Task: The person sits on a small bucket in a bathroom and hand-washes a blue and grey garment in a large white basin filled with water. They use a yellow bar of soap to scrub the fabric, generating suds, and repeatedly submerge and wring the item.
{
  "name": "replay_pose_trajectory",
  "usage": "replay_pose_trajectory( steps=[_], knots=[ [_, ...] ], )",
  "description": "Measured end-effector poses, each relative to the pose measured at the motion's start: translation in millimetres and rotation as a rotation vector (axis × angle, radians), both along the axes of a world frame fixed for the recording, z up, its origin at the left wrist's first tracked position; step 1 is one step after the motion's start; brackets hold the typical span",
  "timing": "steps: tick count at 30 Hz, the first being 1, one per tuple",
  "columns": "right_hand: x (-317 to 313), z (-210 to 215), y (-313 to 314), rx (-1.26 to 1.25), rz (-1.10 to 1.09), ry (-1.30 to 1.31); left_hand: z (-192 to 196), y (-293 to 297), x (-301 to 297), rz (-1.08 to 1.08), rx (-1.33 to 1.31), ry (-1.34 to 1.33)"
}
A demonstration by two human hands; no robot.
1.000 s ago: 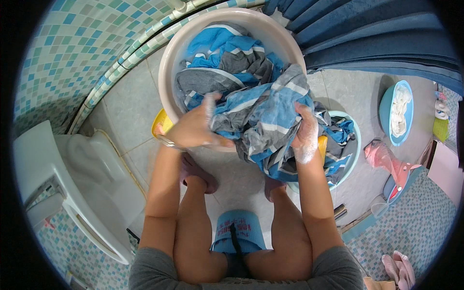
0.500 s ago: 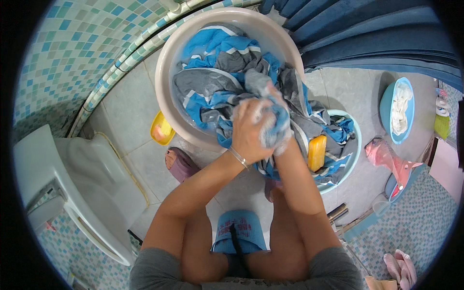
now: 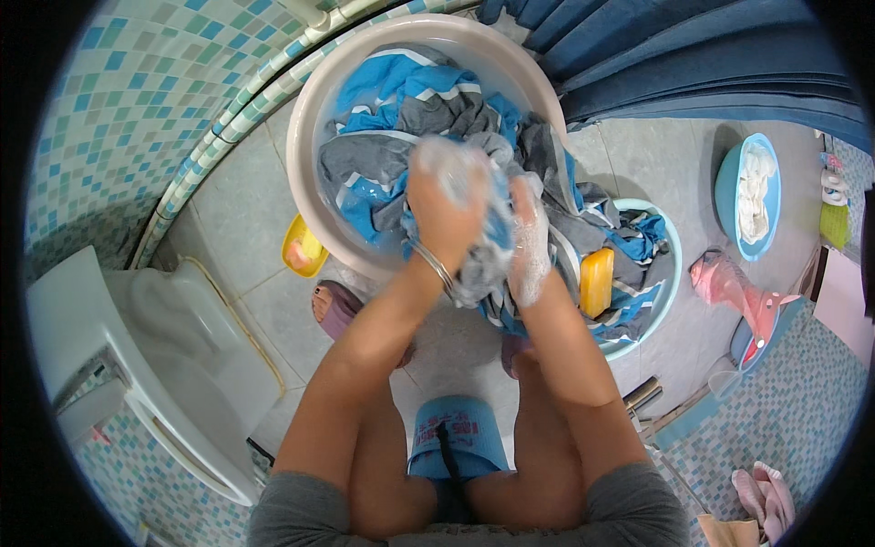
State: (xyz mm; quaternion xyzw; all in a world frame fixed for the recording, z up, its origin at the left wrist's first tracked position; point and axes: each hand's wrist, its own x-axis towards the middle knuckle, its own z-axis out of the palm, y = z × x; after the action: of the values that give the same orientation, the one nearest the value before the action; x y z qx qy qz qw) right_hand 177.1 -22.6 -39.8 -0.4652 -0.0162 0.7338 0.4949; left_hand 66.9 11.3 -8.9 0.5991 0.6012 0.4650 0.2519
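A large blue, grey and white striped cloth (image 3: 369, 155) lies bunched and wet in a cream-coloured basin (image 3: 305, 196). Over the basin's near edge, my left hand (image 3: 448, 205) is closed on a soapy bunch of it, its fingers blurred by motion and covered in suds. Close by on the right, my right hand (image 3: 529, 242) grips the same bunch, with foam over the fingers and wrist. From there the fabric runs over the rim into a pale blue basin (image 3: 673, 273). On the fabric there rests a yellow-orange bar of soap (image 3: 597, 283).
A yellow soap dish (image 3: 305, 246) stands left of the big basin, near a slippered foot (image 3: 335, 308). Left is a white squat toilet (image 3: 187, 319); far right, a blue basin (image 3: 732, 196) with white cloth. A blue curtain (image 3: 693, 64) hangs at the back right.
My hands, pressed together around the cloth before, have drawn apart. The left has moved up and left, while the right stays near the basin's near rim.
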Motion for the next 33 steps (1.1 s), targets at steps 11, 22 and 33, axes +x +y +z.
replay_pose_trajectory(
  steps=[11, 22, 33],
  knots=[
    [12.7, 5.5, 2.0, 0.093, -0.036, 0.146, 31.9, -28.3, 15.2, -0.321, 0.069, 0.211],
    [15.1, -49.9, -15.4, 0.131, -0.165, 0.471, 41.8, -32.2, 20.4, -0.354, 0.108, 0.159],
    [65.6, 79.9, 10.2, 0.223, -0.177, -0.144, 39.9, -5.5, -86.3, -0.832, -0.580, 0.035]
  ],
)
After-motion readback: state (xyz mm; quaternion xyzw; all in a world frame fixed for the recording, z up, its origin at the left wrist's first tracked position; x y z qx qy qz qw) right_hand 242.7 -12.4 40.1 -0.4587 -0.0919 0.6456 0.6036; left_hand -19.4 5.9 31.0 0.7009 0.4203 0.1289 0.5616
